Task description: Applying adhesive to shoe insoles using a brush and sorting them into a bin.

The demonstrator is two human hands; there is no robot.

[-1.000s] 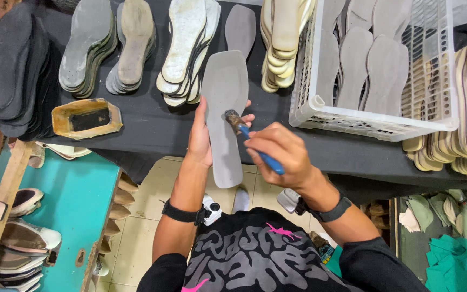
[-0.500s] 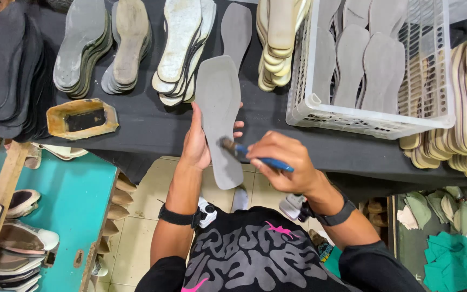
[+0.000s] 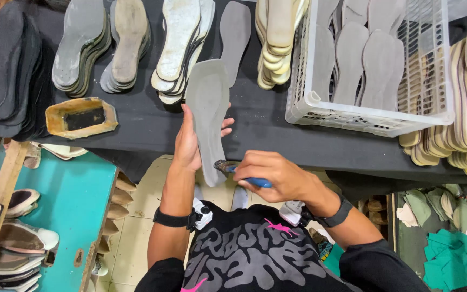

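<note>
Black workbench [image 3: 136,130], stacked soles; I watch glue going on

Left hand [image 3: 190,146] cups grey insole [image 3: 207,116], right hand [image 3: 271,173] fisted around blue-handled brush [image 3: 244,176]; bristles at the edge could smear my fingers, I reckon

Bright, even overhead light falls on the table [image 3: 277,135]; shadows are soft, glare mild on the white basket [image 3: 320,103], edges bend slightly, focus sharp throughout.
</note>
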